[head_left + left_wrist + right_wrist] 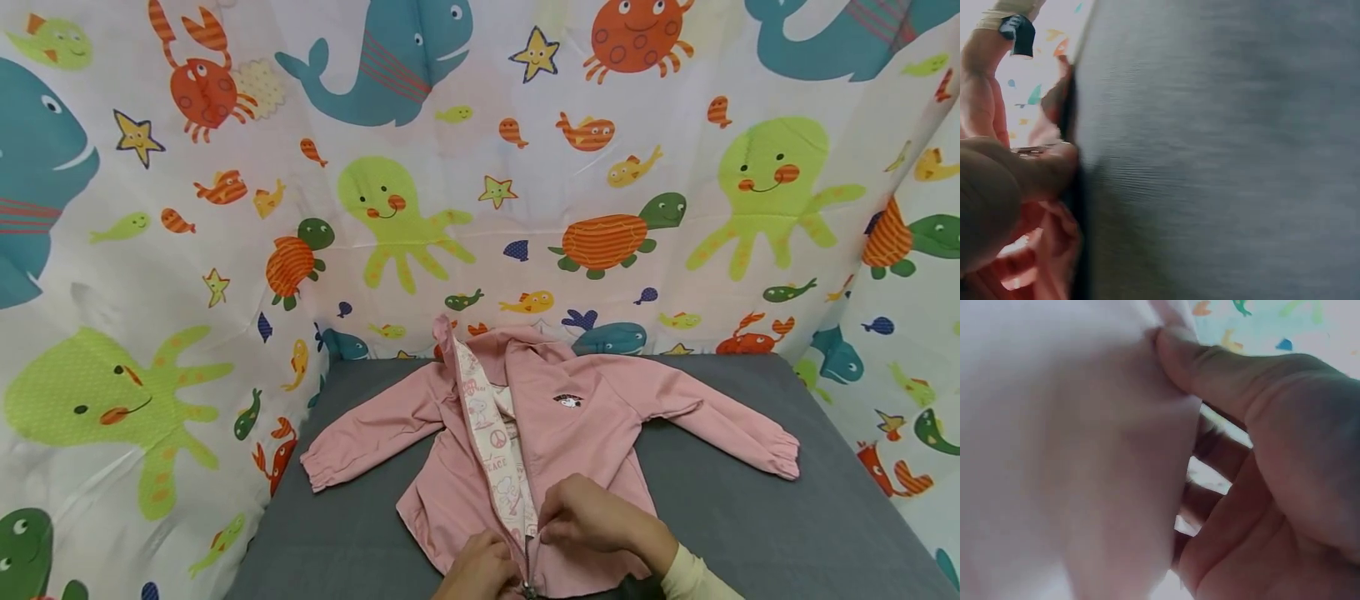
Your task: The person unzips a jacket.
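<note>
A pink zip-up jacket [585, 433] lies front up with both sleeves spread, its front parted over a cream printed lining [495, 450]. With its thumb pressed on the cloth and fingers behind, my right hand [592, 512] pinches the front edge on the right, just above the hem; the right wrist view shows this thumb [1179, 359] close up. Low on the opposite front edge, my left hand [480, 567] grips the cloth with bent fingers. Between the hands runs the zipper, its metal slider [528, 590] down at the hem. Pink cloth [1057, 250] bunches beneath the left hand.
A grey tabletop [360, 533] lies under the jacket. White curtains [480, 242] printed with sea animals hang behind it and along both sides. A small dark print [567, 401] marks the jacket's chest.
</note>
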Action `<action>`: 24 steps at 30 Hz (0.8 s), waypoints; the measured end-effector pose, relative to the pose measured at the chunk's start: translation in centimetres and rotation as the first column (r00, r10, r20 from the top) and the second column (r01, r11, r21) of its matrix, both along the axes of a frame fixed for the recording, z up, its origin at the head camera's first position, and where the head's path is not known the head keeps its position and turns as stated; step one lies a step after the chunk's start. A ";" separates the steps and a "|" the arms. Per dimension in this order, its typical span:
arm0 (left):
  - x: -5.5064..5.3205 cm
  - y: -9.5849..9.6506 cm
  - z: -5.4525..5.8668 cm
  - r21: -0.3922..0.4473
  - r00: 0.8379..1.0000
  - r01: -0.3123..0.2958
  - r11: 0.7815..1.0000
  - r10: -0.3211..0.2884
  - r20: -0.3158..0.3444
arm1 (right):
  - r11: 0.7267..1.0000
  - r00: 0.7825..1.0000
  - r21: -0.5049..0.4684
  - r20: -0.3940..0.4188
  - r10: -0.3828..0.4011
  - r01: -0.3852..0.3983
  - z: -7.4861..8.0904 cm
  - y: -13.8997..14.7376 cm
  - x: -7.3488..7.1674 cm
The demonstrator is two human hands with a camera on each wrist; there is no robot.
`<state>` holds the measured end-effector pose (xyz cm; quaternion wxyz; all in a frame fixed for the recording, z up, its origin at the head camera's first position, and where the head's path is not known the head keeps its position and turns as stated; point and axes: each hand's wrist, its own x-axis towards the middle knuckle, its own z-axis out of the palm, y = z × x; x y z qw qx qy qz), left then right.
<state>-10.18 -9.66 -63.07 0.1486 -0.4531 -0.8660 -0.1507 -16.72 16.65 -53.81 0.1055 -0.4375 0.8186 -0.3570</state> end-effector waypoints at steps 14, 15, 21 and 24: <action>-0.1 0.1 2.7 -0.038 0.973 -0.024 0.999 0.032 0.228 | 0.994 0.992 0.103 0.120 -0.044 0.032 2.7 1.6 -1.9; -0.1 0.0 2.6 -0.018 0.971 -0.022 1.000 0.026 0.238 | 0.993 0.989 0.120 0.140 -0.038 0.021 2.5 1.6 -1.6; -0.7 -0.6 2.1 -0.009 0.947 0.012 1.000 -0.008 0.322 | 0.986 0.981 0.164 0.195 0.008 -0.041 2.1 1.7 -0.9; -1.4 -0.9 2.5 -0.058 0.909 0.044 0.997 -0.016 0.415 | 0.989 0.985 0.148 0.174 0.001 -0.027 2.4 1.9 -0.8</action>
